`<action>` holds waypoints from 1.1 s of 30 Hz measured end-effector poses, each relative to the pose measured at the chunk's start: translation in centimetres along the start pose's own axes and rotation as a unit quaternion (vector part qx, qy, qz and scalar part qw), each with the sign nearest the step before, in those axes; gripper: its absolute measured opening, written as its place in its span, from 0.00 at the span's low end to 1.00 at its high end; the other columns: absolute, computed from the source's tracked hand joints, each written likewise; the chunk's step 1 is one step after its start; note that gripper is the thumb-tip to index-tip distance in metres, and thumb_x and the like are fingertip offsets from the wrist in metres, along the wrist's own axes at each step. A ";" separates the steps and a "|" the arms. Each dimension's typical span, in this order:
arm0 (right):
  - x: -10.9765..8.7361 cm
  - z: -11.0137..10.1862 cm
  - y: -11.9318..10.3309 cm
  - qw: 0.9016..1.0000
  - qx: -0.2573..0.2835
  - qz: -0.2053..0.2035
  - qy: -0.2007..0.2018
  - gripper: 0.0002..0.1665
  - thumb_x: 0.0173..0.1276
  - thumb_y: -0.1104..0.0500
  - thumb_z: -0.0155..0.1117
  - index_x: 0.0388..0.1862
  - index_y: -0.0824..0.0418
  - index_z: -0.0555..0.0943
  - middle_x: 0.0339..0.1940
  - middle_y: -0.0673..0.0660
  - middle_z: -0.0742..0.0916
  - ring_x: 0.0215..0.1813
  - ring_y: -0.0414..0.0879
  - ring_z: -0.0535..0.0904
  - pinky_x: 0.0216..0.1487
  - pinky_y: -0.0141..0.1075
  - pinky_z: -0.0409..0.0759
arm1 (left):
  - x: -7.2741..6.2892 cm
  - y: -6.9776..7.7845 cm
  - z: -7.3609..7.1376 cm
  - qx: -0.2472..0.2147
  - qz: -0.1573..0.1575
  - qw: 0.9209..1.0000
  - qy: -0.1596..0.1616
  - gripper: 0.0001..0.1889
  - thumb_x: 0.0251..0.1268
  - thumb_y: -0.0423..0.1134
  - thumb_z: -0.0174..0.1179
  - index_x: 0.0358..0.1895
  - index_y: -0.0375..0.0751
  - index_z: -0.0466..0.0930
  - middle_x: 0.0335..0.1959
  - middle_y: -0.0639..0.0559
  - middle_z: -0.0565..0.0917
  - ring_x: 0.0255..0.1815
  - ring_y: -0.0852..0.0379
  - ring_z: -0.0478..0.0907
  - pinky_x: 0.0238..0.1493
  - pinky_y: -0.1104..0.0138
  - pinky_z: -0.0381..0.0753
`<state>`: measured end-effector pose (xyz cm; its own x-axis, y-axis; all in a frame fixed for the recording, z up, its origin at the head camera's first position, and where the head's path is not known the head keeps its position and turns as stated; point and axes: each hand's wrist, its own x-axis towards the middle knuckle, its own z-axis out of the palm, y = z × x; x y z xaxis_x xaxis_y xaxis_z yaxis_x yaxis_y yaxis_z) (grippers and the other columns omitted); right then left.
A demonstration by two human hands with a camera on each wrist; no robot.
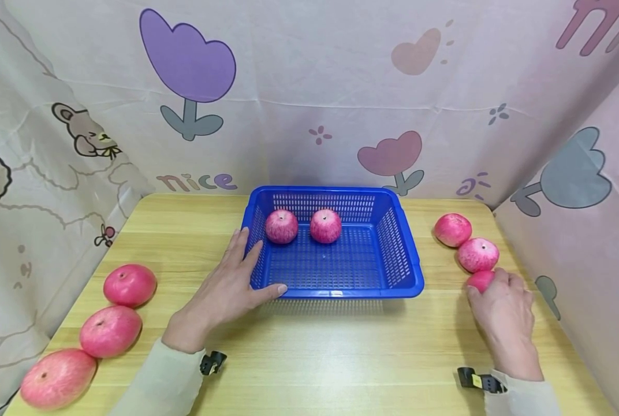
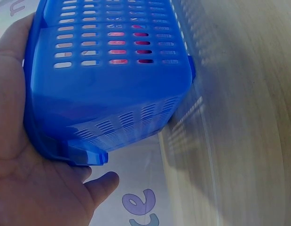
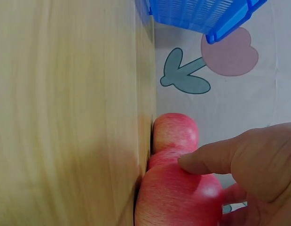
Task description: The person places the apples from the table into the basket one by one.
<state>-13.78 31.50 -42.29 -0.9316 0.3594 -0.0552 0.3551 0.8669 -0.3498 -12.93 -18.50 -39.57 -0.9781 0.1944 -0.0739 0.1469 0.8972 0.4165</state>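
A blue plastic basket (image 1: 335, 293) stands at the back of the wooden table, with two red apples, a left one (image 1: 281, 226) and a right one (image 1: 325, 226), inside. My left hand (image 1: 225, 296) rests against the basket's left front corner, its fingers spread out and the thumb over the front rim. On the right side, my right hand (image 1: 506, 312) holds the nearest apple (image 3: 178, 200) of a row, thumb on top and fingers round its far side. Just behind it are a streaked apple (image 1: 478, 255) and a farther apple (image 1: 452, 229).
Three more apples lie in a slanting row at the table's left: a far one (image 1: 130, 285), a middle one (image 1: 110, 331) and a near one (image 1: 58, 378). A printed cloth (image 1: 299, 69) hangs behind the table and along both sides.
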 end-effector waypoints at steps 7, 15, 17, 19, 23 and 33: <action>-0.4 0.4 -1.0 1.000 -0.008 -0.016 -0.011 0.49 0.76 0.49 0.61 0.78 0.80 0.55 0.74 0.86 0.61 0.66 0.86 0.60 0.59 0.78 0.69 | -0.1 0.0 0.0 0.001 -0.001 1.000 0.000 0.66 0.56 0.88 0.49 0.87 0.43 0.48 0.89 0.46 0.27 0.89 0.44 0.26 0.81 0.35 0.52; -0.5 1.2 -2.9 0.998 -0.004 -0.066 -0.007 0.45 0.74 0.51 0.64 0.77 0.77 0.60 0.72 0.84 0.65 0.64 0.84 0.63 0.55 0.78 0.72 | 0.0 0.0 0.0 0.001 0.001 1.000 0.003 0.64 0.59 0.85 0.52 0.87 0.42 0.48 0.89 0.46 0.28 0.89 0.44 0.26 0.81 0.36 0.52; -0.4 1.3 -3.5 0.997 -0.005 -0.076 -0.012 0.46 0.74 0.51 0.65 0.79 0.76 0.59 0.72 0.84 0.65 0.66 0.84 0.63 0.56 0.79 0.71 | 0.0 0.0 0.0 0.000 0.001 1.000 0.003 0.64 0.59 0.84 0.53 0.87 0.42 0.48 0.89 0.46 0.28 0.89 0.44 0.26 0.82 0.36 0.53; -0.2 1.4 -4.1 0.996 -0.006 -0.088 -0.016 0.48 0.73 0.51 0.67 0.80 0.76 0.58 0.73 0.84 0.65 0.68 0.84 0.62 0.59 0.79 0.70 | -0.1 0.0 0.0 -0.001 0.000 1.000 0.003 0.63 0.60 0.84 0.54 0.87 0.43 0.48 0.89 0.46 0.28 0.89 0.45 0.26 0.81 0.36 0.53; 0.4 1.7 -5.0 0.992 -0.008 -0.124 -0.014 0.47 0.72 0.52 0.68 0.79 0.77 0.60 0.73 0.84 0.66 0.71 0.84 0.62 0.62 0.80 0.68 | -0.1 0.0 0.0 -0.001 -0.002 1.000 0.003 0.64 0.59 0.85 0.53 0.87 0.43 0.48 0.89 0.47 0.27 0.89 0.45 0.26 0.81 0.36 0.53; 1.8 0.9 -6.1 0.981 -0.017 -0.176 -0.074 0.49 0.68 0.58 0.71 0.80 0.77 0.60 0.74 0.85 0.65 0.71 0.84 0.64 0.67 0.79 0.65 | 0.0 0.1 0.0 -0.002 -0.002 1.000 0.002 0.62 0.61 0.82 0.56 0.87 0.43 0.49 0.89 0.47 0.28 0.89 0.44 0.26 0.81 0.35 0.53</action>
<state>-17.69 26.60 -41.11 -0.9973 -0.0168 -0.0721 0.0087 0.9403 -0.3403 -12.90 -18.39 -39.47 -0.9793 0.1891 -0.0729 0.1417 0.8961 0.4207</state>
